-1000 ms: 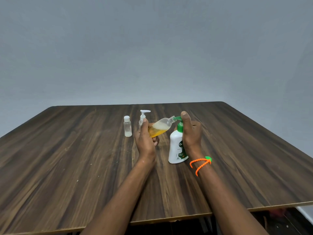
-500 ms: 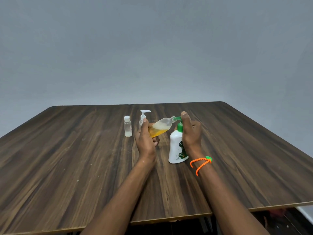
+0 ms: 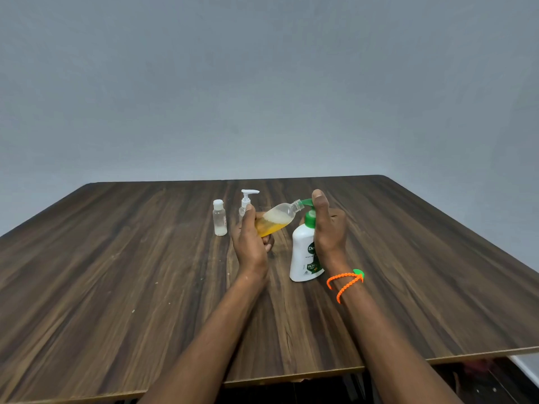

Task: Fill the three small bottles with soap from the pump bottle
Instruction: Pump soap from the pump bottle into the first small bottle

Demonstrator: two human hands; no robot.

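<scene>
A white pump bottle with a green pump head stands upright mid-table. My right hand wraps around its neck from the right, thumb on top of the green pump. My left hand grips a small clear bottle, tilted with its open mouth at the green spout; it holds amber soap with foam. A small clear capped bottle stands to the left. Another small bottle with a white pump top stands just behind my left hand, partly hidden.
The dark wood-grain table stretches wide to both sides, with its front edge near my forearms. A plain grey wall stands behind it. An orange beaded band circles my right wrist.
</scene>
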